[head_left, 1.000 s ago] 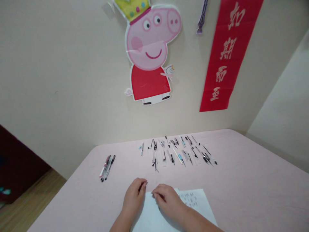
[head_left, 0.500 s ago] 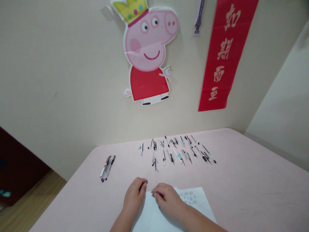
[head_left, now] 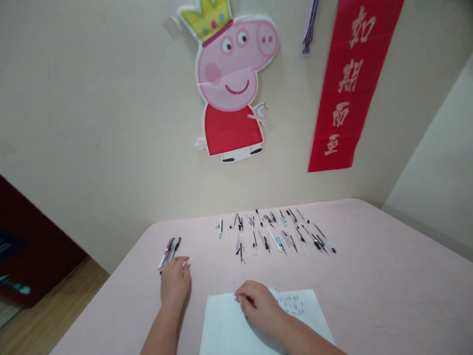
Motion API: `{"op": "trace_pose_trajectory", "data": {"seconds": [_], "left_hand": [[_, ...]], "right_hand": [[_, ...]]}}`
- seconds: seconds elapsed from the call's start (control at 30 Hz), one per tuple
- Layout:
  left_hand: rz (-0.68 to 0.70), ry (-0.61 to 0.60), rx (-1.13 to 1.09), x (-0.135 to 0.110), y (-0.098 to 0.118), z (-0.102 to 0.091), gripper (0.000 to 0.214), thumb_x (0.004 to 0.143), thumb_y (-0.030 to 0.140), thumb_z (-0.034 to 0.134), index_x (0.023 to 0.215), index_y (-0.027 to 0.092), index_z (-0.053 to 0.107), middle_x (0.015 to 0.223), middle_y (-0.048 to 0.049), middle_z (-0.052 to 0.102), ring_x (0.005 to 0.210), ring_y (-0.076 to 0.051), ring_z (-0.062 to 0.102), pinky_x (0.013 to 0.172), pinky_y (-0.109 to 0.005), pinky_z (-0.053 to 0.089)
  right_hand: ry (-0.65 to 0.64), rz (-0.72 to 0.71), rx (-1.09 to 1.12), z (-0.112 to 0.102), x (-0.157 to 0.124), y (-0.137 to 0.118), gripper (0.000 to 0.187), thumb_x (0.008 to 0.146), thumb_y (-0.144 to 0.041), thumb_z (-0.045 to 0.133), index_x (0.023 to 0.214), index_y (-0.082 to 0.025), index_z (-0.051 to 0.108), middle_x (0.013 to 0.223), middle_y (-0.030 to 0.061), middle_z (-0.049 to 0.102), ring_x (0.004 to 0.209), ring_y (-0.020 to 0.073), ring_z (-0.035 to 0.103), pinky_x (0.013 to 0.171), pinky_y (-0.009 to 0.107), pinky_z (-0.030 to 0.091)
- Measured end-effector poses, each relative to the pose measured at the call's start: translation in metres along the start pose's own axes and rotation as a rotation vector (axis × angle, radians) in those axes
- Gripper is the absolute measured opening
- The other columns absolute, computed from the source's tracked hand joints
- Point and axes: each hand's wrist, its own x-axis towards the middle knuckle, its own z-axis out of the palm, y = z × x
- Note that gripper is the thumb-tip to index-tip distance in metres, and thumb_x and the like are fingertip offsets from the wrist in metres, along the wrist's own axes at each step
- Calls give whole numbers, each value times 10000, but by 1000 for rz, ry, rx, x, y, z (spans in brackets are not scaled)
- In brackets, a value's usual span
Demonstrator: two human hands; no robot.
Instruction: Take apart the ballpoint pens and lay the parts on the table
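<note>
My left hand [head_left: 176, 281] is over the near end of a small bunch of pens [head_left: 171, 249] on the left of the table, covering their lower tips. Its fingers are a little apart, with no pen seen between them. On the white paper sheets [head_left: 225, 320] rests my right hand [head_left: 260, 303], its fingers curled together near the top edge. Whatever those fingers hold, if anything, is hidden. Handwriting shows on the sheet to the right of that hand.
Several dismantled pen parts [head_left: 266, 240], such as caps, refills and clear barrels, lie in rows toward the back of the pink table [head_left: 388, 276]. Behind it rises a wall with a cartoon pig cutout [head_left: 232, 125] and a red banner [head_left: 347, 93].
My left hand has left the paper's top edge and moved left to the bunch of pens, its fingers loosening. My right hand stays on the paper. The view has shifted slightly.
</note>
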Motion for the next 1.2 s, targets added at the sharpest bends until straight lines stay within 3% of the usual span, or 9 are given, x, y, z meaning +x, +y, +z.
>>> {"op": "trace_pose_trajectory", "data": {"seconds": [0.1,0.23,0.5,0.77,1.0,1.1,1.2], "left_hand": [[-35,70,239,6,-14,-1,282,821,181,429,905,127,692,955,-132,669,913,-270,582,902,-417,417],[-70,91,399,11,-15,2,295,841,186,433,971,120,689,1003,-139,643,946,-264,555,892,-383,410],[-163,-91,525,30,-13,1,324,888,209,373,1034,130,652,989,-133,627,863,-253,595,707,-337,441],[-247,-199,504,30,-9,-1,358,910,174,279,1042,106,605,1001,-178,629,787,-246,642,620,-331,449],[-212,-167,531,25,0,-4,368,894,98,255,1032,75,595,963,-185,632,838,-255,638,662,-330,464],[-182,-138,440,22,4,-4,362,901,143,285,1084,73,590,985,-189,631,876,-270,633,724,-360,472],[-94,-96,190,13,15,-3,342,896,199,327,1065,99,606,1017,-160,637,976,-256,605,862,-365,458]], "right_hand": [[-3,-1,-4,0,0,1,255,783,-97,508,863,-190,731,844,50,693,793,164,627,753,261,447],[2,-3,-5,1,0,3,251,790,-105,509,868,-191,731,848,49,694,801,162,626,756,258,444],[-8,14,-6,2,0,2,243,800,-118,507,868,-192,728,856,47,692,807,161,620,764,257,440],[4,10,-4,0,-1,0,243,799,-114,506,861,-196,726,851,45,690,810,169,620,767,272,440],[-2,0,2,-1,0,0,261,788,-102,501,872,-187,732,855,52,694,814,168,625,776,273,446],[8,-7,12,-1,0,0,264,780,-99,501,872,-184,733,851,55,694,809,167,625,773,277,451],[43,-12,69,0,1,1,261,770,-97,494,846,-176,731,828,59,688,798,168,624,770,285,457]]}}
